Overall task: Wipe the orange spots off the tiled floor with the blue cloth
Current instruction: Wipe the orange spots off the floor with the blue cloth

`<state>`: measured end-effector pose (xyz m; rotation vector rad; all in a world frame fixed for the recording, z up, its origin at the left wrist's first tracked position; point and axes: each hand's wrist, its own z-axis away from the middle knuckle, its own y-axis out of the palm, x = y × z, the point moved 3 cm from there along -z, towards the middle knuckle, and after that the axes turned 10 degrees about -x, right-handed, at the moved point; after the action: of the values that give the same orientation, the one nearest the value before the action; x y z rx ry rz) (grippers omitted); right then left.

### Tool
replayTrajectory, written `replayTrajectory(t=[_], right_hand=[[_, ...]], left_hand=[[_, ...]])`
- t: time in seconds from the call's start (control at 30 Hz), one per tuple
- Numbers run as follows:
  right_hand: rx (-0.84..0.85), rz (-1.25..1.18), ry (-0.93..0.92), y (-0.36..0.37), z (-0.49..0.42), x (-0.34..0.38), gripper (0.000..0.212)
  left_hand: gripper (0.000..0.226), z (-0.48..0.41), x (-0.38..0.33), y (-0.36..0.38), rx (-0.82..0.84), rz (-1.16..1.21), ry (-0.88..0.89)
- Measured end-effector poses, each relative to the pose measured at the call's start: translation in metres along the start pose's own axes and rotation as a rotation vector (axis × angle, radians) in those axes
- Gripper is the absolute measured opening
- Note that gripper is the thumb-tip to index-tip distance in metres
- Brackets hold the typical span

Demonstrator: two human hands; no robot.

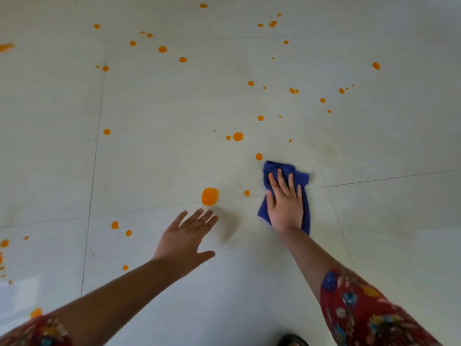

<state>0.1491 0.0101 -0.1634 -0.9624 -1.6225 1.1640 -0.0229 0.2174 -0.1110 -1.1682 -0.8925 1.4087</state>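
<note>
**On the floor: right hand flat on cloth**

At the bottom edge a dark thing is cut off and cannot be identified. The left hand, fingers spread, holds nothing. Right of centre, straight fingers press the cloth. The spots scatter beyond, up to the top.

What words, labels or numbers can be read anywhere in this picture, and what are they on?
None can be read.
The blue cloth under the right hand shows no label.
The tiled floor carries only orange spots, no writing.
The red sleeves bear a flower pattern, not letters.
</note>
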Motion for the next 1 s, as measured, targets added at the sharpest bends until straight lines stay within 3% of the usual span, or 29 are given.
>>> replayTrajectory(t=[0.1, 0.17, 0.23, 0.3, 0.4, 0.53, 0.63, 0.7, 0.8, 0.83, 0.87, 0.97, 1.0], right_hand=[[0.041, -0.024, -0.339, 0.004, 0.046, 0.031, 0.05], [0.08, -0.004, -0.417, -0.003, 0.091, 0.021, 0.05], [0.046, 0.057, -0.271, -0.011, 0.099, 0.007, 0.054], [0.04, 0.136, -0.089, -0.007, 0.075, 0.007, 0.058], [0.097, 0.152, -0.057, 0.005, 0.032, 0.036, 0.059], [0.121, 0.076, -0.423, 0.001, 0.077, 0.054, 0.056], [0.189, 0.022, -0.713, -0.014, 0.121, 0.021, 0.054], [0.185, -0.01, -0.644, -0.016, 0.107, 0.009, 0.051], [0.139, -0.03, -0.329, -0.01, 0.084, 0.023, 0.051], [0.127, -0.034, -0.339, -0.008, 0.09, 0.032, 0.052], [0.145, -0.038, -0.425, -0.005, 0.102, 0.04, 0.055], [0.277, 0.033, -0.954, -0.009, 0.152, 0.045, 0.059], [0.303, 0.06, -1.053, -0.012, 0.157, 0.045, 0.058]], left_hand=[[0.081, 0.013, 0.003, 0.009, -0.014, -0.048, 0.06], [0.087, 0.015, 0.005, 0.005, 0.014, -0.059, 0.053], [0.086, 0.01, 0.011, 0.006, -0.018, -0.092, 0.08], [0.082, 0.011, 0.011, 0.009, 0.089, -0.114, 0.101], [0.079, 0.008, 0.01, 0.008, 0.091, -0.104, 0.091], [0.073, 0.008, 0.012, 0.0, 0.097, -0.096, 0.109], [0.069, 0.014, 0.014, -0.003, 0.084, -0.047, 0.083], [0.068, 0.023, 0.014, -0.001, 0.073, 0.004, 0.048], [0.068, 0.041, 0.012, 0.002, 0.043, 0.091, 0.01], [0.068, 0.048, 0.014, 0.003, 0.03, 0.111, 0.004], [0.067, 0.055, 0.016, 0.003, 0.004, 0.128, -0.001], [0.068, 0.087, 0.025, 0.003, -0.116, 0.164, -0.034], [0.068, 0.101, 0.027, 0.006, -0.135, 0.174, -0.055]])
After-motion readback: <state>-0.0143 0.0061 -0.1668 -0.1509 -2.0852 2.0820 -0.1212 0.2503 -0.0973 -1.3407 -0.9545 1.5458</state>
